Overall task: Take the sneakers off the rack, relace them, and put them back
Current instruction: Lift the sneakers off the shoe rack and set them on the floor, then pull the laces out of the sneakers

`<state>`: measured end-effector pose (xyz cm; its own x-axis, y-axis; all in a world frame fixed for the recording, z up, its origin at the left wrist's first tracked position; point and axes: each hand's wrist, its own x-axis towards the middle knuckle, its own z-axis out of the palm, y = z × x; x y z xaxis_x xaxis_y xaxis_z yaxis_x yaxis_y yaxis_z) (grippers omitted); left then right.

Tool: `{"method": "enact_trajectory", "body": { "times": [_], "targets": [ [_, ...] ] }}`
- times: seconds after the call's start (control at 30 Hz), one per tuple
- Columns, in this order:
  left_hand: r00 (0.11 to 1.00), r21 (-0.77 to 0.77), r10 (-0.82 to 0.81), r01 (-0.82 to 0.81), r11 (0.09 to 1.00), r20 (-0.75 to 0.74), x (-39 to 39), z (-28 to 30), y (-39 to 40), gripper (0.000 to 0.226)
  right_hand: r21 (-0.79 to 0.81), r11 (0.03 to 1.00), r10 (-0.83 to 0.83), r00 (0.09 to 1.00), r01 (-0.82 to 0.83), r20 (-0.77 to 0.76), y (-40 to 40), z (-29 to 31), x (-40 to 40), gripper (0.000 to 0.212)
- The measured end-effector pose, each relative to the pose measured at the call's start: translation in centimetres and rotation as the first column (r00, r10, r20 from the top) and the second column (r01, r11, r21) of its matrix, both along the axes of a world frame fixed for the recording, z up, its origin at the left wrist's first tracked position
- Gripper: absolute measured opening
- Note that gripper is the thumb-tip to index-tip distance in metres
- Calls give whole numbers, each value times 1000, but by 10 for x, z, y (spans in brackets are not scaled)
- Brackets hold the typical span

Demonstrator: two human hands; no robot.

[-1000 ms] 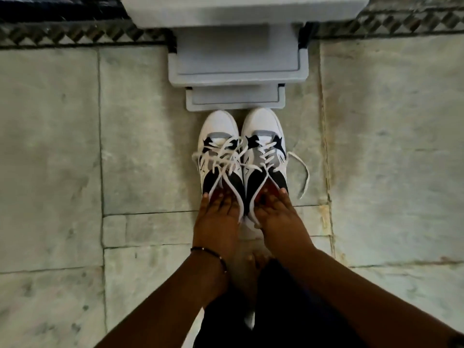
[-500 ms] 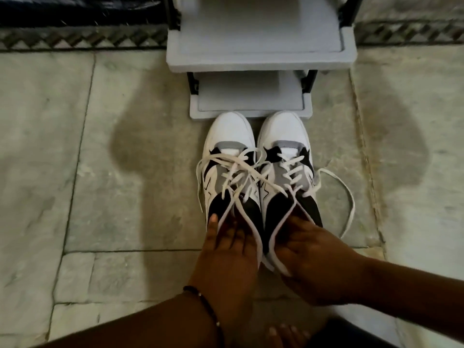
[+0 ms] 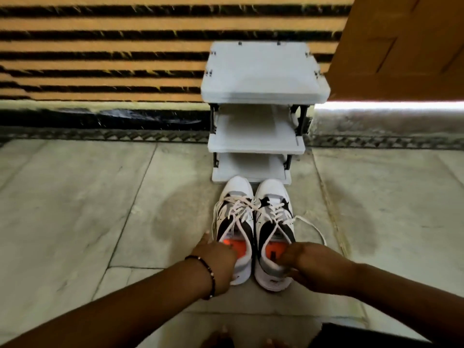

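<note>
Two sneakers stand side by side on the floor point(image 3: 100, 197) before one three-shelf rack point(image 3: 263, 79) — left hand point(image 3: 217, 259) grips the left sneaker point(image 3: 234, 197) at its opening, right hand point(image 3: 311, 266) the right sneaker point(image 3: 273, 197) — fingers curled.

The light is dim and soft. A bright white strip point(image 3: 386, 105) glows under the door point(image 3: 401, 46). Faint dark shadows lie on the floor point(image 3: 75, 197). The striped wall point(image 3: 100, 59) looks blurry, and straight lines bend near the edges.
</note>
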<state>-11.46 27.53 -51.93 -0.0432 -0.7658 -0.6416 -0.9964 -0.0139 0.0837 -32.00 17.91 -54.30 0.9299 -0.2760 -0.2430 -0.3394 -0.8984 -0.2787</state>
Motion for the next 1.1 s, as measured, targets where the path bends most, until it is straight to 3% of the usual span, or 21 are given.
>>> {"method": "enact_trajectory", "body": {
  "times": [0.13,0.27,0.33,0.43,0.57,0.67,0.8,0.97,1.1],
  "targets": [
    [1000,47,20,-20,999,10,-2,-3,16,68,12,995,-94,982,97,-163,6,13,2,41],
    [999,73,51,-50,996,-13,-12,4,27,77,17,988,-145,972,151,-187,13,18,3,53],
    [997,76,76,-74,994,-27,-14,5,29,79,25,990,-131,974,138,-182,12,19,6,49],
    [990,-3,122,-122,993,-78,-9,15,20,75,38,990,-126,980,134,-155,3,21,15,23],
    [996,-149,92,-94,984,-23,15,33,-19,69,103,980,-163,984,170,-71,-23,45,37,24],
    [991,-102,130,-133,986,-40,35,45,-53,56,119,985,-119,989,129,-84,-50,70,61,20],
    [974,-34,225,-226,974,-8,44,27,-93,48,53,997,-38,984,48,-177,-81,68,105,30],
    [889,-129,379,-420,898,-257,43,-18,-99,38,53,982,-169,972,180,-161,-75,12,129,31],
    [847,-135,400,-468,873,-349,41,-19,-87,30,51,967,-241,961,249,-135,-58,-6,120,33]
  ]
}}
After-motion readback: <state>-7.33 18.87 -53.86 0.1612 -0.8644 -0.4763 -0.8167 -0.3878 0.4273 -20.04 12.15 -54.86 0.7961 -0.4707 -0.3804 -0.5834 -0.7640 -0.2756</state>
